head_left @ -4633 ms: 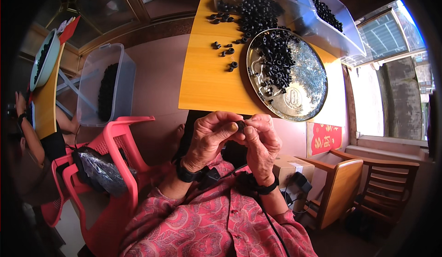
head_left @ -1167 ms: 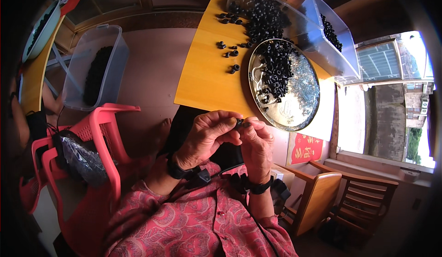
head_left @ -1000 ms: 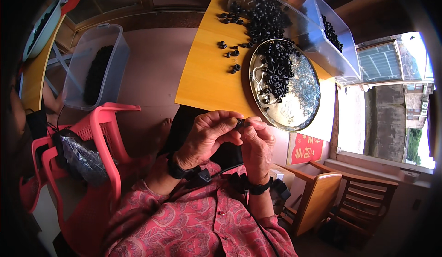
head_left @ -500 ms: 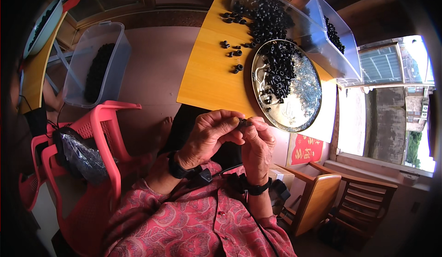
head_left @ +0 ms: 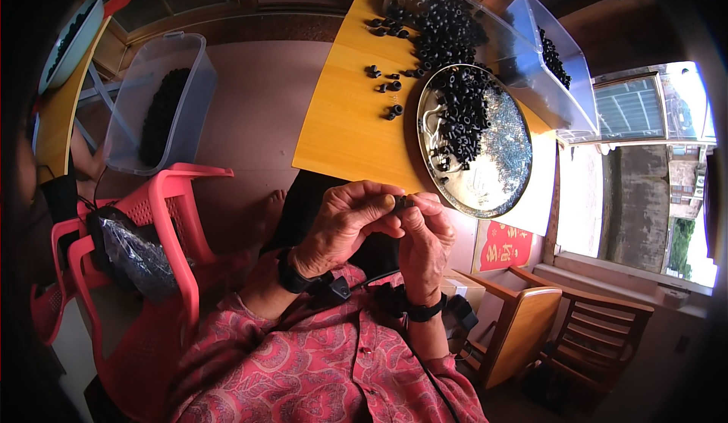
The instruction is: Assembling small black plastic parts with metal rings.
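A small dark part (head_left: pixel 401 205), mostly covered by the fingertips and so not clearly made out, is pinched between the closed thumbs and fingers of the left hand (head_left: pixel 353 217) and right hand (head_left: pixel 426 241), before the near edge of the yellow table (head_left: pixel 341 139). Beyond, a round metal tray (head_left: pixel 485 197) is partly covered by black hollow fittings (head_left: pixel 464 112), with loose black fittings (head_left: pixel 390 86) scattered to its left.

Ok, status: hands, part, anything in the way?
Left hand, right hand: pinching a small dark part, mostly hidden. Held near yellow table; round tray beyond. Nothing visibly blocking.
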Motion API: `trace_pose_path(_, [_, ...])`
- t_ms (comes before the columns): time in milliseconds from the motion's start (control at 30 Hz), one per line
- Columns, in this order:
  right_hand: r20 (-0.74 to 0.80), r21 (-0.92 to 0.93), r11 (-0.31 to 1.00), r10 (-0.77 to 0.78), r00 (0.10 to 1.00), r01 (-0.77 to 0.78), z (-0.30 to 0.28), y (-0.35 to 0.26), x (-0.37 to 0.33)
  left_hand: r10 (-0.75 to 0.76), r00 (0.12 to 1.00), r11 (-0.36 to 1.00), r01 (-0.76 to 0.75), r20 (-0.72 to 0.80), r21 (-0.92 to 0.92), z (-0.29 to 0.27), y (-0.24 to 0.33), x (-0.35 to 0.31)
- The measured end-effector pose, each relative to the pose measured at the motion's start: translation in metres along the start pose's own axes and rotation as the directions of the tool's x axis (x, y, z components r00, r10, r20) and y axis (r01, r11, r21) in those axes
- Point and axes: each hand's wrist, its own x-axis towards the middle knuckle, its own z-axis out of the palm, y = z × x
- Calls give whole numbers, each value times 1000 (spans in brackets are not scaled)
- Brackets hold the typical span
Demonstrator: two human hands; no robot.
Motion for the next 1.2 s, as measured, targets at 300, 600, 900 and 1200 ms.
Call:
trace_pose_path(300, [8,-255,954,-158,987,155,1,-1,-1,18,1000,1000,-18,8,-22,-3,-1,-1])
trace_pose_path(600, [66,-371,918,-124,990,140,-3,-13,1,19,1000,1000,-19,-4,-8,-4,-1,-2])
trace_pose_path(900, [304,-725,553,-279,911,411,-8,-19,3,-3,998,970,17,-59,244,-7,5,-3])
trace_pose_path(1200, [455,-780,386,-192,870,493,-2,-28,7,-26,994,899,69,-104,433,-1,12,-10])
